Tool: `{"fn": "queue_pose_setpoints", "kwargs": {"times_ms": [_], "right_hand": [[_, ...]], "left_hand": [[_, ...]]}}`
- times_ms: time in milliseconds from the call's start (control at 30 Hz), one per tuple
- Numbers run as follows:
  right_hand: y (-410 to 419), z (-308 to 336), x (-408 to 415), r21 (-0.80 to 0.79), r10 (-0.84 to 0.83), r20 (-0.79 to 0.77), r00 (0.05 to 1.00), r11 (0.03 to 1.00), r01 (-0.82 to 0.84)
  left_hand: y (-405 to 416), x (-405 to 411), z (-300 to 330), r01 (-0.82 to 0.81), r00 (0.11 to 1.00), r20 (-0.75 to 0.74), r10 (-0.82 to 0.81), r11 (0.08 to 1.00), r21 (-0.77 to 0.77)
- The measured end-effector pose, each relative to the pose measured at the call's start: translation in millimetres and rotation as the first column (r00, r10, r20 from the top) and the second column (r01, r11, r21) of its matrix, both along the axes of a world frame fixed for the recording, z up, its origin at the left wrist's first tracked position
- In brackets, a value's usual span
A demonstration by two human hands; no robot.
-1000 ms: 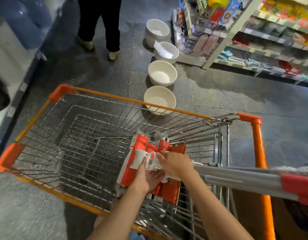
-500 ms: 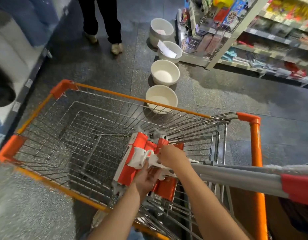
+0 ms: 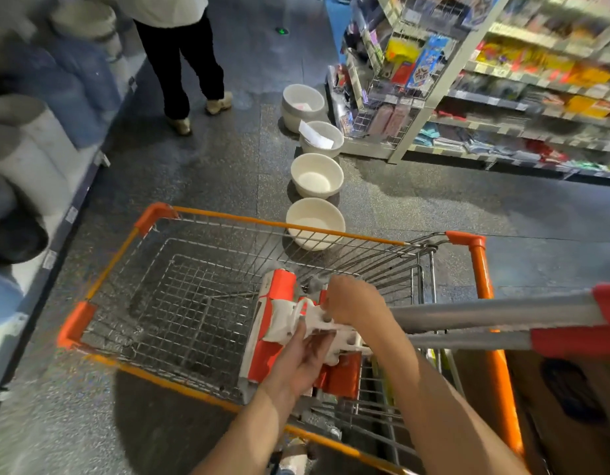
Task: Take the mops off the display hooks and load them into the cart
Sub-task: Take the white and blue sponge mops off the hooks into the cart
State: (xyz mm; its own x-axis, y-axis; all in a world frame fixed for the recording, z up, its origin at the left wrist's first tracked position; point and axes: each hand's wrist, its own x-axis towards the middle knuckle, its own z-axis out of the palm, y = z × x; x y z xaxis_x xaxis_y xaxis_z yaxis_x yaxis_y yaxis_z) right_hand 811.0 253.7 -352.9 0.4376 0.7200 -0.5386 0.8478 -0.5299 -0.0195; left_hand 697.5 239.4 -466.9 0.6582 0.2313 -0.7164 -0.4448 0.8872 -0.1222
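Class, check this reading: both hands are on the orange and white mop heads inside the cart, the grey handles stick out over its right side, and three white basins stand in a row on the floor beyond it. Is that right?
One detail is wrong: the head view shows four white basins in the row, not three. The rest holds: the left hand and right hand are on the mop heads inside the cart, and the grey handles stick out over its right side.

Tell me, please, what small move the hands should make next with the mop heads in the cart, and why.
Probably lower the mop heads onto the cart floor and let go. Both the left hand and the right hand grip the white bracket at the heads, already inside the basket, while the grey handles stick out over the rim.
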Motion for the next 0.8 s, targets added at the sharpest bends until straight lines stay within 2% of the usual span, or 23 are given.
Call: {"fn": "queue_pose_setpoints", "kwargs": {"times_ms": [400,800], "right_hand": [[-17.3,100.4,-49.9,0.161,-0.123,0.038,0.992,0.98,0.116],[-47.7,190.7,-97.7,0.319,-0.21,0.1,0.973,0.933,0.169]], "left_hand": [[6.3,-41.6,75.6,0.135,0.985,0.087,-0.147,0.982,0.133],[7.8,-79.3,155.1,0.154,0.97,0.126,-0.206,0.931,0.332]]}}
